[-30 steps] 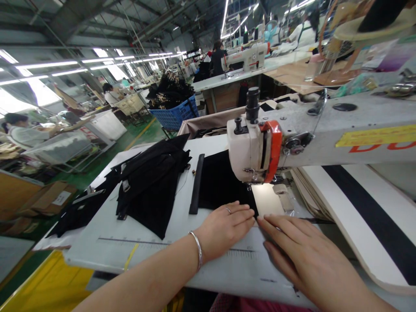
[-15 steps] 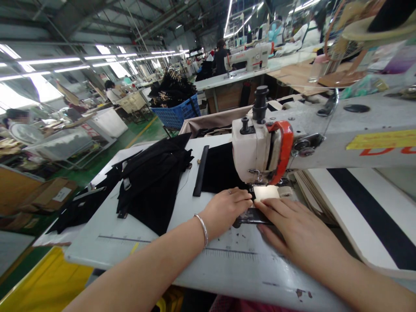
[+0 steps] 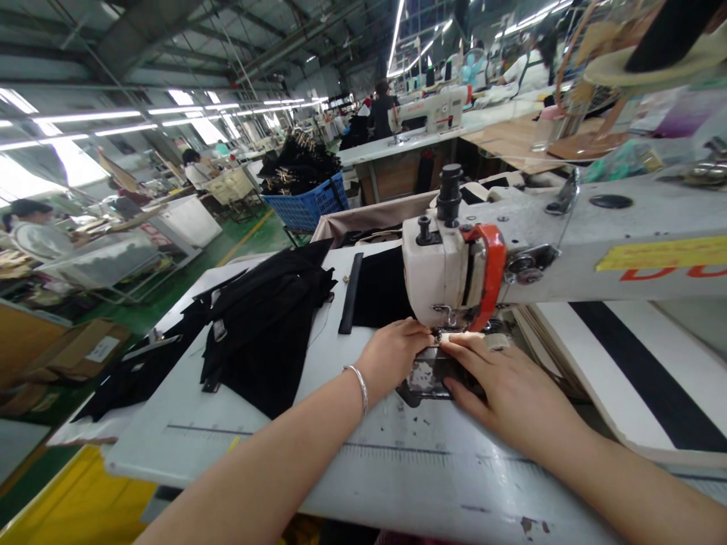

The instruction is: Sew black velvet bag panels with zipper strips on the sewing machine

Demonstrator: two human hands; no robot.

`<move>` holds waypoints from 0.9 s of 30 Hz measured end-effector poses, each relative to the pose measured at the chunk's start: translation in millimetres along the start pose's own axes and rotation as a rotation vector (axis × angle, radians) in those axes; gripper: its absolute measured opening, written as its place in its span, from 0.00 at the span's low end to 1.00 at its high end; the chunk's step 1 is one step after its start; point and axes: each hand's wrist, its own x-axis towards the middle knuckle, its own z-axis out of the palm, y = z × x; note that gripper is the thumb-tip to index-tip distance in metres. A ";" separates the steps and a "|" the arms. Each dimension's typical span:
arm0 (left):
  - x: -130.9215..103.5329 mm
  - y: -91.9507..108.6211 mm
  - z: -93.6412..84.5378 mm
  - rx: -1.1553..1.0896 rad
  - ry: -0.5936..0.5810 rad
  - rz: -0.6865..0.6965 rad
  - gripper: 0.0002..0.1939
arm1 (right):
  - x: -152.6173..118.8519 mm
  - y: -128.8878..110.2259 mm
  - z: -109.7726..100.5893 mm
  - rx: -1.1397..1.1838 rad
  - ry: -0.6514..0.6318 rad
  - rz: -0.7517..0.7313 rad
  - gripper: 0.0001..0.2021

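Note:
A white sewing machine (image 3: pixel 435 265) with an orange-red guard (image 3: pixel 490 276) stands over the worktable. My left hand (image 3: pixel 393 356), a silver bangle on its wrist, lies just left of the needle area, its fingers together on the black fabric (image 3: pixel 382 288). My right hand (image 3: pixel 500 378) reaches in from the right, fingers apart and flat, with its fingertips on a small pale piece (image 3: pixel 460 337) under the machine head. The thumb rests near the metal plate (image 3: pixel 425 378). A dark strip (image 3: pixel 351 294) lies along the fabric's left edge.
Black fabric pieces (image 3: pixel 264 325) are heaped on the left of the white table (image 3: pixel 244 462). A blue basket (image 3: pixel 310 203) of black items stands beyond. White panels with a black stripe (image 3: pixel 641 378) lie at the right. Other people work in the background.
Both hands have moved slightly forward toward the needle area. Less of the pale piece shows, and more of the metal plate is uncovered. The view has shifted a little.

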 end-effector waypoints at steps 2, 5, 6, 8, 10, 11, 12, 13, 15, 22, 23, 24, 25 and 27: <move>0.7 -0.3 0.5 0.004 0.006 -0.002 0.10 | 0.7 0.0 0.3 -0.007 -0.010 0.012 0.23; 1.3 -0.3 0.9 0.008 0.010 -0.007 0.10 | 1.2 -0.2 0.6 0.001 -0.012 0.016 0.22; 1.4 -0.4 1.0 0.005 0.009 -0.011 0.11 | 1.2 -0.5 0.7 0.006 -0.011 0.012 0.22; 1.5 -0.5 0.9 0.004 0.003 -0.019 0.11 | 1.0 -1.2 0.7 0.014 -0.003 0.006 0.21; 1.2 -0.3 0.6 0.010 -0.002 -0.028 0.11 | 0.4 -2.1 0.9 0.020 0.015 0.003 0.21; 0.9 -0.1 0.4 0.013 -0.006 -0.029 0.11 | 0.0 -2.5 1.2 0.022 0.028 -0.001 0.21; 0.3 0.2 0.3 0.013 -0.012 -0.025 0.11 | -0.5 -3.0 1.6 0.025 0.042 -0.006 0.21; -0.3 0.5 0.3 0.010 -0.020 -0.017 0.11 | -1.0 -3.4 2.0 0.026 0.056 -0.012 0.20; -1.8 1.2 0.7 -0.002 -0.034 0.004 0.11 | -1.9 -4.2 2.6 0.023 0.077 -0.018 0.19; -2.9 6.8 1.1 -0.040 0.066 -0.071 0.12 | -5.7 -3.8 8.9 -0.017 0.112 -0.028 0.21; -3.4 7.8 0.8 -0.035 0.084 -0.075 0.11 | -7.0 -2.8 11.1 -0.019 0.123 -0.034 0.21; -4.1 8.4 0.7 -0.024 0.104 -0.075 0.11 | -8.4 -1.4 13.7 -0.019 0.141 -0.041 0.20; -4.6 8.2 0.8 -0.001 0.119 -0.075 0.11 | -9.9 0.5 16.6 -0.020 0.162 -0.045 0.20; -4.2 4.2 1.3 0.103 0.117 -0.068 0.09 | -12.2 5.5 23.2 -0.030 0.220 -0.059 0.19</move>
